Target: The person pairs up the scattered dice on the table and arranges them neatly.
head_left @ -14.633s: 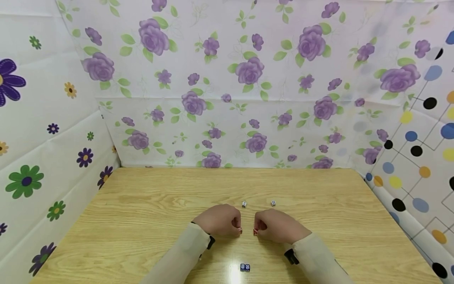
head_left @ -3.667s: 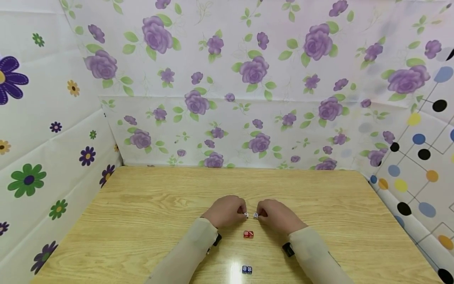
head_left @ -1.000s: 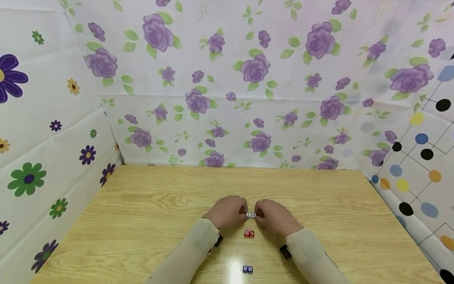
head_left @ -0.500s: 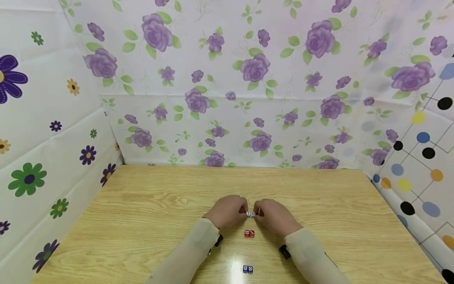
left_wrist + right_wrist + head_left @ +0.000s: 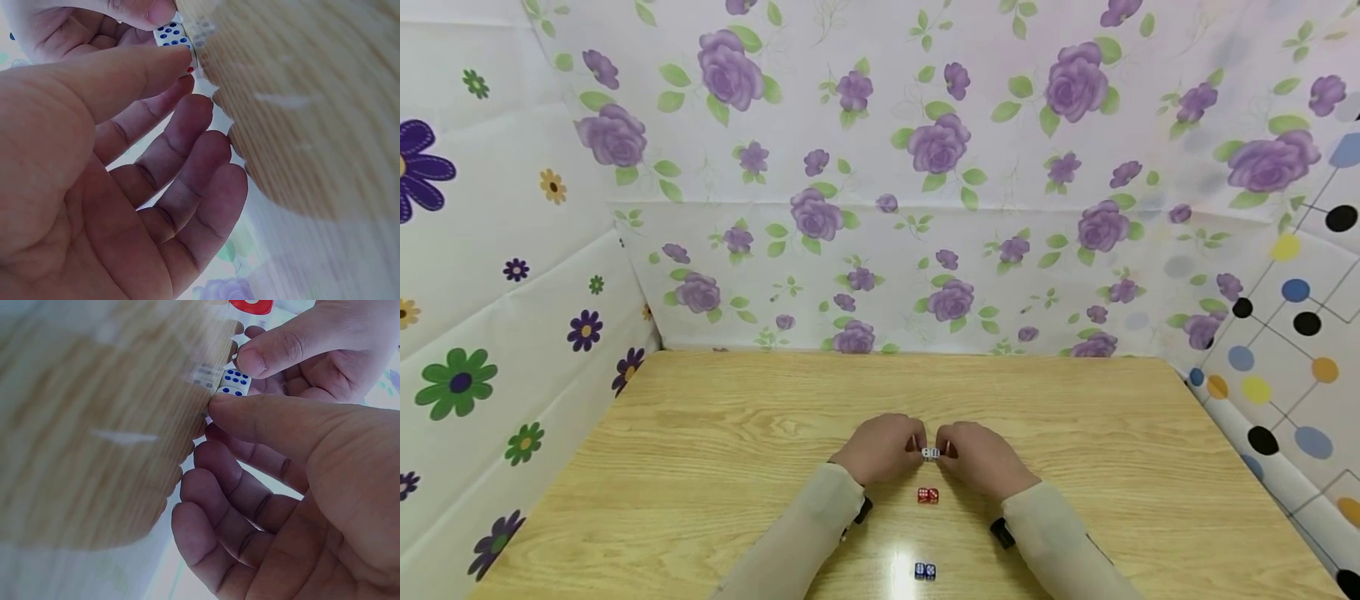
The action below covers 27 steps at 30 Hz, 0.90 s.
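Observation:
In the head view, two white dice sit side by side at the middle of the wooden table. My left hand (image 5: 882,448) pinches the left white die (image 5: 926,452) between thumb and index finger. From the other side, my right hand (image 5: 985,460) pinches the right white die (image 5: 936,453) the same way. Blue pips show on the white die (image 5: 170,34) in the left wrist view, where my left thumb covers much of its neighbour. The right wrist view shows both thumbs close against the dice, the six-pip face (image 5: 236,378) uppermost in the frame. The other fingers curve loosely beneath.
A pair of red dice (image 5: 928,496) lies side by side just nearer to me than the white ones. Closer still is a pair of blue dice (image 5: 925,571). Flowered cloth (image 5: 940,208) hangs behind the wooden table (image 5: 737,417), with patterned cloths at both sides.
Earlier my hands held the red dice, with the white dice apart farther back. The red dice became a pair; then the white dice were gripped and brought together. Little differs over the last second.

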Each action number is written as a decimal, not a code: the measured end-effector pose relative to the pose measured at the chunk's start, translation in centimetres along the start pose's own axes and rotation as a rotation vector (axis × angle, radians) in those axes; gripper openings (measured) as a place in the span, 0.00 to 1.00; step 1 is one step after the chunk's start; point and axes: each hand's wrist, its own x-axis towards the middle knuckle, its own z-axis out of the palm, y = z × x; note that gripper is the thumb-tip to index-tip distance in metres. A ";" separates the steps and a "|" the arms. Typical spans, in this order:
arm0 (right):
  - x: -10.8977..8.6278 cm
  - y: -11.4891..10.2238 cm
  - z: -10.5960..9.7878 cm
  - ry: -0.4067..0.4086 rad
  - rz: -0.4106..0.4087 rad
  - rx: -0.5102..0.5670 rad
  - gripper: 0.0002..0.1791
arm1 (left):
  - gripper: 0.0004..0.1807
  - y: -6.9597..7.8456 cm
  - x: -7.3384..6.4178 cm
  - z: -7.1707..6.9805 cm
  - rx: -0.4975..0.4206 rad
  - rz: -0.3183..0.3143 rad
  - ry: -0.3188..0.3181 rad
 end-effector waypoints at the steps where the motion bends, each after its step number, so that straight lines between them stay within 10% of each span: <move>1: 0.0 0.0 0.0 -0.001 -0.001 0.003 0.04 | 0.04 0.0 0.0 0.0 -0.003 0.000 0.000; 27: -0.4 -0.2 -0.2 -0.003 0.043 0.005 0.05 | 0.03 0.2 0.1 0.3 0.000 0.002 0.006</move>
